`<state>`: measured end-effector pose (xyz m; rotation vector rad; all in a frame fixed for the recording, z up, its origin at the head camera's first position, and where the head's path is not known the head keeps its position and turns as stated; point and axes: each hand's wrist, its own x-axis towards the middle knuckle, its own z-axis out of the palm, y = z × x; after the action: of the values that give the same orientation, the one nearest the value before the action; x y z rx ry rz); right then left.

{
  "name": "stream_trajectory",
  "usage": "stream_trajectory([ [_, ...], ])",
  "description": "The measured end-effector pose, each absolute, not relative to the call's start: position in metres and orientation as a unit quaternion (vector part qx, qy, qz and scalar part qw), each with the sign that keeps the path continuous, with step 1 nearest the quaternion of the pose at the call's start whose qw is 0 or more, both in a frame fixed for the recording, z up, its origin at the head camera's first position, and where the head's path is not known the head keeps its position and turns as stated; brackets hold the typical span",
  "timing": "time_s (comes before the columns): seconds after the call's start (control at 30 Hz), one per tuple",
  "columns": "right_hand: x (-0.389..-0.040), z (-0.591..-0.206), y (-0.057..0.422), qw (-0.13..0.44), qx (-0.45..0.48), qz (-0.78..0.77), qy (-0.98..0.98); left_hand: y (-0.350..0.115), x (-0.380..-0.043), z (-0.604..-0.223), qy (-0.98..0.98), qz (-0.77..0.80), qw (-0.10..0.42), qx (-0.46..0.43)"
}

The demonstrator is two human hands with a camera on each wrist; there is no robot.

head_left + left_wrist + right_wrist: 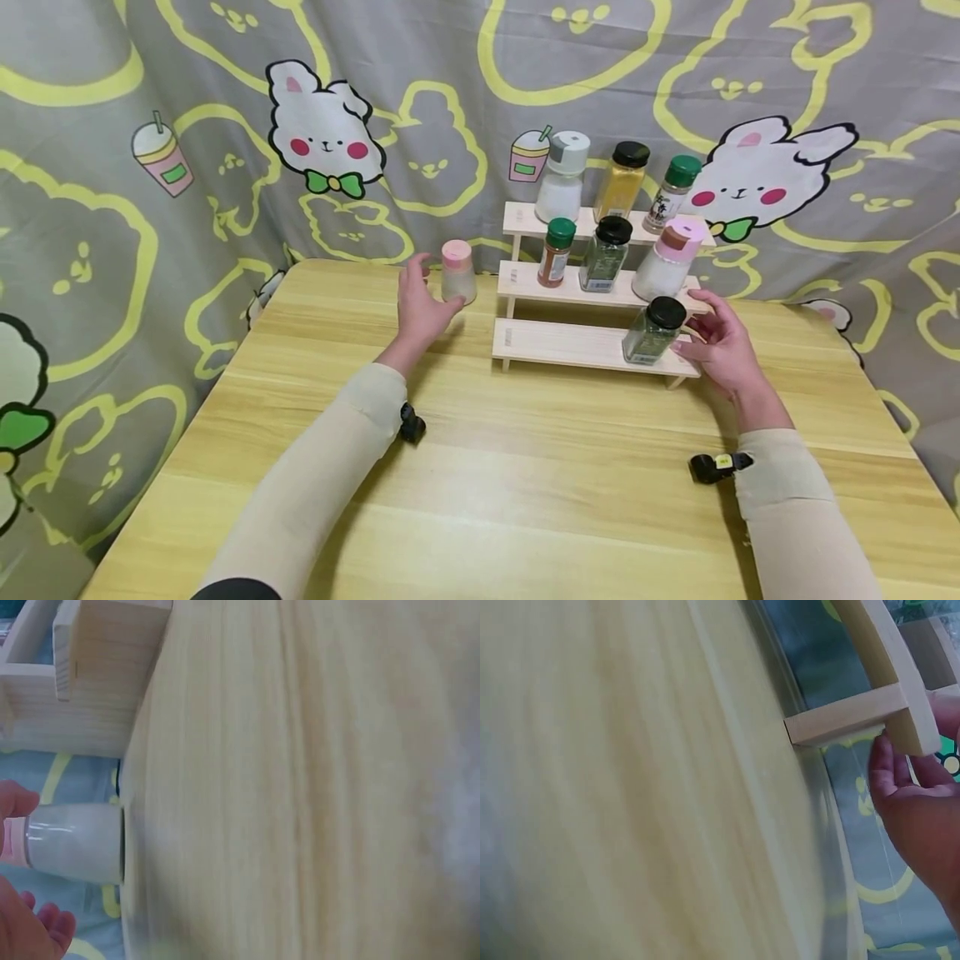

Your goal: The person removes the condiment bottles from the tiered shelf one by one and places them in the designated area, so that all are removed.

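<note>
My left hand (pixel 422 310) is beside a small seasoning jar (pixel 459 283) with a pink lid, which stands on the table left of the rack. Its thumb and fingers are spread around the near side; in the left wrist view a gap shows between the fingers and the jar (pixel 75 841). My right hand (pixel 723 350) grips the right end of the lowest step of a three-step wooden spice rack (pixel 558 339). In the right wrist view its fingertips (pixel 883 769) curl under the board's end (pixel 919 724). Near that hand, a black-lidded spice jar (pixel 651 335) stands on the lowest step.
The middle step holds a green-capped bottle (pixel 555 257), a black-lidded jar (pixel 603 257) and a pink-lidded shaker (pixel 666 265). On top stand a white-lidded shaker (pixel 561 183), a yellow spice jar (pixel 621 185) and another green-capped bottle (pixel 670 196). A patterned curtain (pixel 420 50) hangs behind the table (pixel 480 500).
</note>
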<state>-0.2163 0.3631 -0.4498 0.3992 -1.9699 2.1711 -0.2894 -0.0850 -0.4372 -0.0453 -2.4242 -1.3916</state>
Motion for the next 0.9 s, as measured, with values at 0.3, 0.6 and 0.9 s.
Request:
stream_trajectory([
  [0.3, -0.215, -0.440, 0.356, 0.107, 0.046, 0.734, -0.669, -0.087, -0.282, -0.435, -0.852, -0.488, 0.187, -0.034],
  [0.6, -0.211, -0.439, 0.354, 0.119, 0.033, 0.719, -0.684, -0.085, -0.277, -0.435, -0.840, -0.496, 0.213, -0.055],
  [0.9, -0.208, -0.439, 0.349, 0.136, 0.031, 0.716, -0.684, -0.074, -0.269, -0.426, -0.808, -0.519, 0.264, -0.093],
])
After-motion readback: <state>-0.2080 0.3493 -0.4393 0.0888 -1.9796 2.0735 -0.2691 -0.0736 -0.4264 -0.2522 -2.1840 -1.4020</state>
